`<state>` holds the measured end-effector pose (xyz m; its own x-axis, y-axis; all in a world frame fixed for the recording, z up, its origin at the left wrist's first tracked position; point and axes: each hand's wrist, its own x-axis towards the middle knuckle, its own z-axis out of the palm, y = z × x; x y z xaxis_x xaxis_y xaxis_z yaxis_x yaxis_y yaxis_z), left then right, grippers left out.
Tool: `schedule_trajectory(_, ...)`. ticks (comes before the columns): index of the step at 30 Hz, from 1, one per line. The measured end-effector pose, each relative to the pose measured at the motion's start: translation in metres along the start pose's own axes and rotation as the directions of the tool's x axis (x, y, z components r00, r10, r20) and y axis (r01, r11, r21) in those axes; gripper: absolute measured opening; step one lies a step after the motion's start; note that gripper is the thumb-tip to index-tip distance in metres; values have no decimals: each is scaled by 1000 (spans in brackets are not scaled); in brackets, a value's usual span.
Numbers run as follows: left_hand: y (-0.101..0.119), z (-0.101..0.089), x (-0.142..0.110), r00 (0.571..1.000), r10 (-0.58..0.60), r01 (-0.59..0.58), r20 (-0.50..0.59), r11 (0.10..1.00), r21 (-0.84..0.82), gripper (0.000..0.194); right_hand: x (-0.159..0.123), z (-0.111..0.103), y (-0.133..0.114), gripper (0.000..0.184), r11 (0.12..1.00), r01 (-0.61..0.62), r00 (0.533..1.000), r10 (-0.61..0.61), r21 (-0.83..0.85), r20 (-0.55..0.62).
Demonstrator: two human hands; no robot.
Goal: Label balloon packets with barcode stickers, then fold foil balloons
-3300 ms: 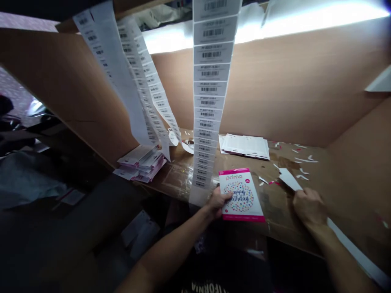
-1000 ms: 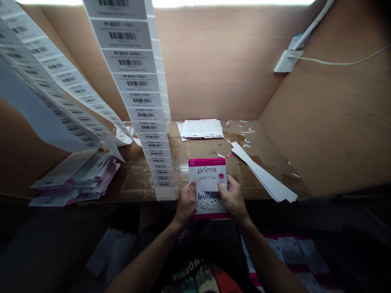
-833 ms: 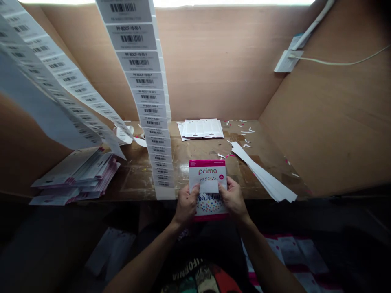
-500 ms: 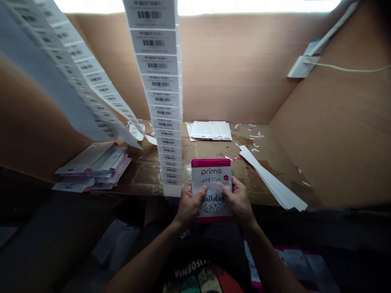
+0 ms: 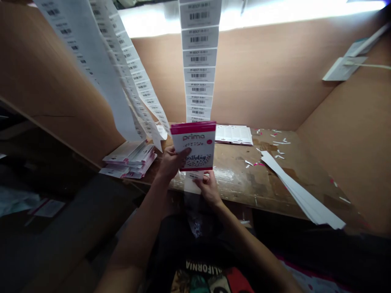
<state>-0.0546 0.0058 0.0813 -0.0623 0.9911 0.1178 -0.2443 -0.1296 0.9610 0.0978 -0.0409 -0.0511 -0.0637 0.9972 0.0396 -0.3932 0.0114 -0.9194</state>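
Pink-edged card packs [image 5: 128, 159] stacked at far left on the worktop [image 5: 235, 183], barcode label strips [image 5: 198, 53] hanging just behind. Left hand [image 5: 171, 162] gripping the prima birthday card [image 5: 195, 146], fingers [image 5: 183, 153] clenched across the card's lower left front. Card lifted off the worktop, nearly upright, slightly tilted; pink bands top and bottom, confetti dots, "birthday" lettering partly under the fingers. Right hand [image 5: 209, 187] at the card's bottom edge, grip impossible to tell. Further right, white paper strips [image 5: 302, 191] lying on the worktop near paper scraps [image 5: 279, 142]. Versus the earlier frame: card higher, white patch no longer showing on its front.
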Motion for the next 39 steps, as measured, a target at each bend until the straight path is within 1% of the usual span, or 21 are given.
schedule_trajectory(2, -6, 6, 9, 998, -40, 41, 46, 999, -30, 43, -11, 4, 6, 50, 999, 53, 993, -53, -3, -108)
schedule_trajectory(3, -9, 10, 10, 998, -42, 45, 51, 997, -65, 43, -17, 2, 4, 47, 996, 81, 987, -84, -24, -136)
schedule_trajectory(4, -11, 15, 9, 998, -36, 41, 47, 994, -103, 44, -23, -1, 1, 43, 994, 103, 985, -108, -46, -137)
schedule_trajectory(6, -15, 23, 6, 999, -24, 29, 37, 986, -167, 46, -30, -11, -10, 37, 986, 136, 986, -144, -95, -84)
schedule_trajectory(9, -15, 32, 2, 999, -38, 44, 32, 969, -242, 50, -30, -24, -27, 35, 968, 166, 986, -167, -190, 15)
schedule_trajectory(13, -11, 38, 2, 997, -63, 72, 42, 952, -296, 46, -24, -36, -40, 19, 900, 228, 972, -231, -371, 36)
schedule_trajectory(17, -7, 40, 1, 999, -36, 42, 25, 955, -294, 49, -29, -41, -51, 13, 802, 325, 938, -342, -501, 60)
schedule_trajectory(21, -9, 43, 0, 999, -41, 37, -8, 954, -296, 49, -39, -39, -57, 13, 723, 357, 922, -375, -591, 99)
schedule_trajectory(23, -12, 44, 1, 999, -37, 28, -23, 955, -296, 49, -49, -38, -60, 12, 642, 407, 888, -445, -650, 117)
schedule_trajectory(24, -13, 44, 1, 999, -31, 21, -31, 955, -294, 49, -55, -39, -62, 11, 584, 437, 856, -503, -684, 117)
schedule_trajectory(26, -16, 42, 3, 999, -21, 7, -48, 960, -279, 50, -71, -43, -72, 11, 481, 485, 773, -627, -730, 100)
schedule_trajectory(27, -16, 39, 4, 998, -22, 8, -50, 964, -265, 50, -79, -46, -80, 10, 468, 491, 745, -662, -735, 76)
schedule_trajectory(28, -17, 37, 4, 998, -23, 9, -53, 969, -247, 51, -85, -50, -89, 10, 489, 487, 736, -676, -723, 37)
schedule_trajectory(29, -16, 34, 3, 998, -22, 8, -59, 974, -226, 51, -89, -54, -100, 9, 536, 473, 743, -670, -699, -10)
schedule_trajectory(31, -13, 29, -2, 997, -7, -8, -83, 984, -177, 53, -87, -56, -125, 5, 633, 425, 790, -608, -647, -77)
schedule_trajectory(32, -11, 28, -7, 995, 9, -25, -103, 988, -153, 53, -82, -55, -137, 5, 658, 398, 814, -574, -639, -84)
schedule_trajectory(33, -8, 28, -13, 992, 25, -41, -124, 991, -129, 52, -74, -50, -147, 7, 659, 380, 833, -549, -649, -70)
schedule_trajectory(35, -3, 31, -28, 989, 32, -44, -142, 996, -82, 48, -53, -37, -161, 11, 618, 372, 859, -511, -693, 5)
schedule_trajectory(36, 0, 33, -36, 991, 17, -25, -132, 998, -62, 46, -42, -28, -163, 12, 589, 383, 861, -506, -711, 45)
schedule_trajectory(38, 2, 35, -51, 996, -41, 39, -85, 999, -34, 44, -22, -14, -160, 12, 512, 422, 841, -528, -748, 113)
schedule_trajectory(39, 3, 36, -58, 995, -76, 74, -61, 997, -30, 44, -15, -8, -155, 12, 470, 432, 819, -561, -769, 118)
